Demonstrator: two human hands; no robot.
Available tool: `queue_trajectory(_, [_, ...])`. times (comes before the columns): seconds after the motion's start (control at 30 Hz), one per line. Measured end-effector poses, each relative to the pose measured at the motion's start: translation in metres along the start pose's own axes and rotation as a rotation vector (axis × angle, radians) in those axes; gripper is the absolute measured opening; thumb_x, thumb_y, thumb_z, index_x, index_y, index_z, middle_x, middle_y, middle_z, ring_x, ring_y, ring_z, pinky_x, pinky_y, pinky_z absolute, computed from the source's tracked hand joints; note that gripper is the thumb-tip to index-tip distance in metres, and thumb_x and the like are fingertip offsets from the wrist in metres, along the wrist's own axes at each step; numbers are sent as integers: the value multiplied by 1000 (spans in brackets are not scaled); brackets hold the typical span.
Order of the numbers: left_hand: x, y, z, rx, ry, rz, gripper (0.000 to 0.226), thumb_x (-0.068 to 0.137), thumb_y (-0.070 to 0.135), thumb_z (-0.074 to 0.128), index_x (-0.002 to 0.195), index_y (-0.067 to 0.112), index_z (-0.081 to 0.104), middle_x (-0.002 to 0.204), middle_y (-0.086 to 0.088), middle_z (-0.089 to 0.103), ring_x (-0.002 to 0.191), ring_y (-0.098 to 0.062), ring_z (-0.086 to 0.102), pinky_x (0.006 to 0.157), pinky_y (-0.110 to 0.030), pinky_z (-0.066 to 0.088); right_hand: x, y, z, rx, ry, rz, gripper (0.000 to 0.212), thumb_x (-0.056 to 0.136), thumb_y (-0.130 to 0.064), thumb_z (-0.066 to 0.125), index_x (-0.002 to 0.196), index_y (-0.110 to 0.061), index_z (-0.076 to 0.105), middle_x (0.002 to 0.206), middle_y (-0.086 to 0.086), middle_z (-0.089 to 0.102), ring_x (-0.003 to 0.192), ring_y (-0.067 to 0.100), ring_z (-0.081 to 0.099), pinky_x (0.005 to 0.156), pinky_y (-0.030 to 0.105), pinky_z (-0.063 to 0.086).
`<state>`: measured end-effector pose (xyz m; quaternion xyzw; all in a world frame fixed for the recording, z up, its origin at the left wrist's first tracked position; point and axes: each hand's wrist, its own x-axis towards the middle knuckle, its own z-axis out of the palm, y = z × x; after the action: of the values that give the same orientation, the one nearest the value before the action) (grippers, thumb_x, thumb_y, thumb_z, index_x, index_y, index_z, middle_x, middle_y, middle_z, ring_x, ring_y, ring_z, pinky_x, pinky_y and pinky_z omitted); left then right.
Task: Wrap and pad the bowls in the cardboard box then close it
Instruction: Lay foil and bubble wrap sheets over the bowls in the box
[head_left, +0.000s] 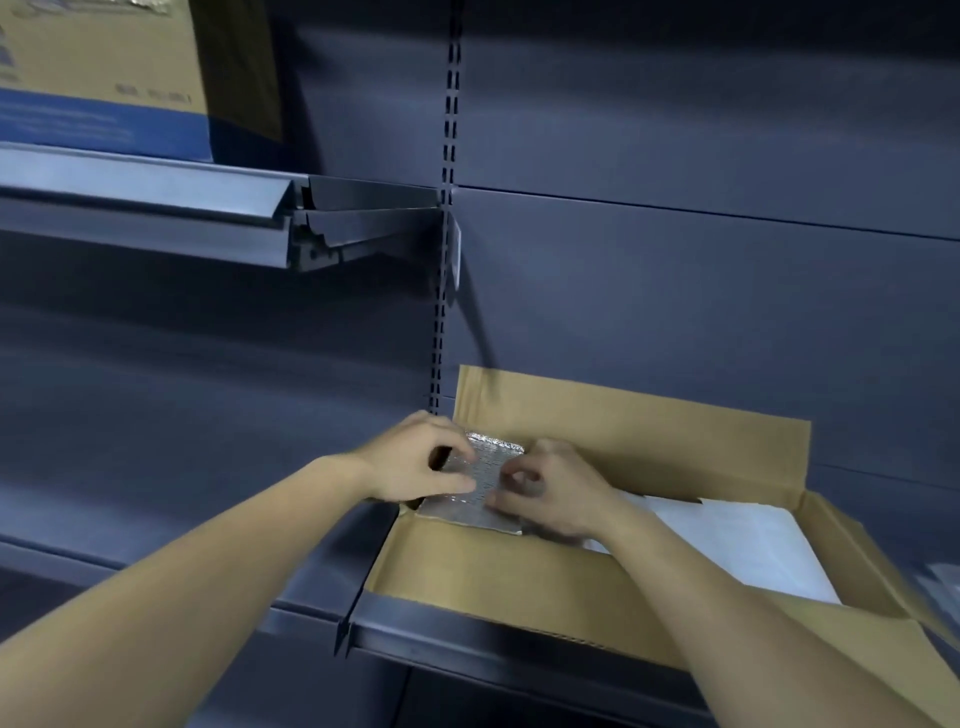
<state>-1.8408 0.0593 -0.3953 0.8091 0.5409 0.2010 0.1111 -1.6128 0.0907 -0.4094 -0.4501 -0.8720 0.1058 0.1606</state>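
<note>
The left hand (421, 460) and right hand (553, 491) are close together. Each pinches a crinkled silver foil padding sheet (485, 465) with curled fingers at the left end of the open brown cardboard box (623, 415) on a dark metal shelf (467, 631). No bowls show; a flat white sheet (737, 545) covers the rest. Pulling could tear the foil or bunch it, leaving a gap. Pressing down near the shelf edge might tip the box.
</note>
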Motion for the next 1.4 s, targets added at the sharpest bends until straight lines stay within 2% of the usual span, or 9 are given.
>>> queue_trajectory(0.2, [5,4,-19,67,-235,-3,64,79,65,65,135,37,53,148,11,44,141,-10,28,113,-30,26,2,-1,-21,104,-173,-36,90,64,-83,57,136,-29,52,127,-10,44,125,9,34,106,31,34])
queue_trajectory(0.27, [8,3,-20,89,-295,-31,67,77,68,65,137,41,49,152,7,38,144,-13,27,115,-33,27,5,-4,-20,135,-221,-51,92,64,-86,56,136,-29,52,135,-10,48,125,9,42,106,33,38])
queue_trajectory(0.43, [16,-2,-13,287,-359,-42,70,74,77,59,137,48,47,158,1,31,148,-16,18,117,-39,27,7,-4,-10,38,-282,-45,64,74,-72,61,117,-25,57,107,-8,59,97,16,56,89,39,50])
queue_trajectory(0.53, [18,2,-9,386,-313,17,71,78,73,60,140,42,45,150,5,44,145,-16,25,113,-40,30,5,-4,-7,58,-269,-85,67,78,-65,64,136,-36,47,126,-12,56,112,11,53,97,31,45])
queue_trajectory(0.77, [19,0,-13,309,-401,44,69,75,74,61,136,44,49,146,5,44,141,-18,30,112,-40,34,6,-10,-13,15,-411,-46,90,70,-83,53,147,-48,21,154,-14,33,140,14,33,114,40,33])
queue_trajectory(0.87, [21,-3,-18,262,-527,-63,88,62,86,57,140,47,43,161,1,22,151,-19,9,121,-43,20,6,-20,-18,-41,-426,-36,82,76,-76,55,146,-49,22,151,-12,38,136,17,39,111,43,35])
queue_trajectory(1.07, [21,8,-7,541,-380,147,59,81,59,66,132,35,47,134,10,50,125,-16,42,100,-39,41,12,-30,-4,-248,-395,30,71,83,-69,50,141,-34,29,141,-1,46,128,27,45,104,47,35])
queue_trajectory(1.27, [20,7,-5,563,-364,131,58,81,58,66,130,36,43,141,5,40,136,-17,30,103,-41,34,12,-28,-9,-224,-401,41,80,82,-68,54,148,-36,22,148,1,35,137,26,33,111,49,27])
queue_trajectory(1.4, [21,10,-3,560,-408,80,58,82,54,66,130,33,40,139,1,48,140,-21,26,107,-41,29,10,-21,-12,-217,-425,52,84,80,-67,57,148,-42,16,153,-3,27,140,27,29,112,53,25])
